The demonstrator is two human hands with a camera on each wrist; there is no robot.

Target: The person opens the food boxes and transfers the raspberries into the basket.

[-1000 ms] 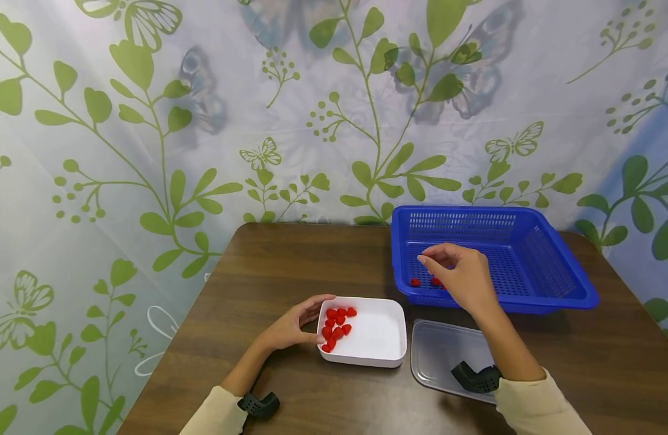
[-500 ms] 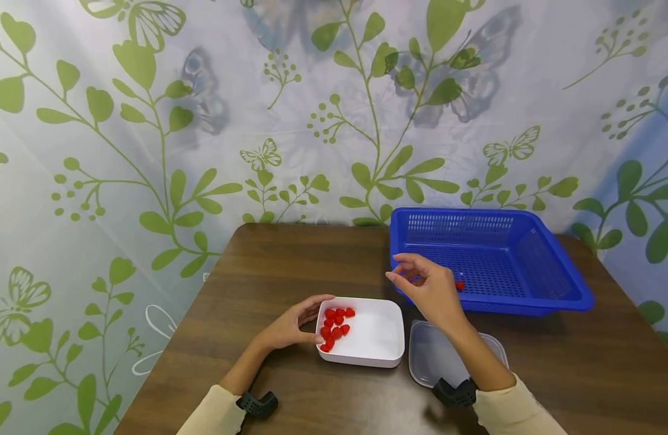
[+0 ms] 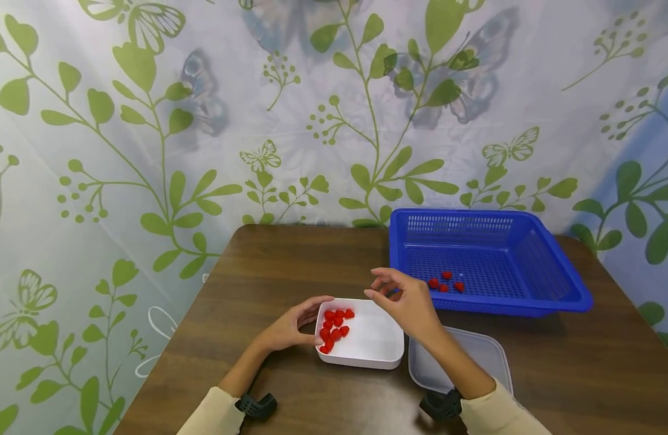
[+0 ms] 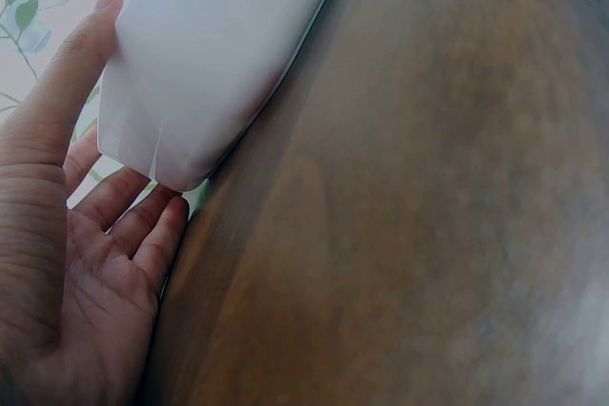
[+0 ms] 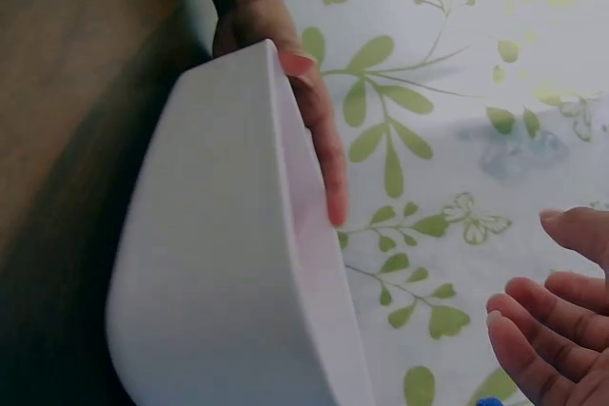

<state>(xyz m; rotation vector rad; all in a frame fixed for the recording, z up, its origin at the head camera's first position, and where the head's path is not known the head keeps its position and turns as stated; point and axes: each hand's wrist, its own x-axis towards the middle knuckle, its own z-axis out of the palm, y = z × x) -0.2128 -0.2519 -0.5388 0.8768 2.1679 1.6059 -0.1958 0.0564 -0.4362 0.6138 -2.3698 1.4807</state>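
A white plastic box [image 3: 373, 337] with small red berry-shaped pieces [image 3: 336, 333] gathered at its left end rests on the table. My left hand [image 3: 291, 326] holds that end, thumb at the near corner and fingers round the far one; the left wrist view shows the thumb against the wall of the box [image 4: 205, 54]. Over the far right corner of the box hangs my right hand [image 3: 407, 302]. Its thumb and bent fingers stand apart, and the right wrist view shows nothing between the fingers [image 5: 535, 316].
A blue perforated basket [image 3: 529, 254] stands at the back right, with several red pieces [image 3: 447, 275] near its front left. Right of the box lies a translucent lid [image 3: 477, 356], partly under my right forearm. Behind the wooden table [image 3: 290, 260] hangs a leaf-patterned cloth [image 3: 290, 121].
My right hand has moved left and toward me, from over the blue basket to above the white box's right side, uncovering the red pieces in the basket. My left hand has stayed on the box.
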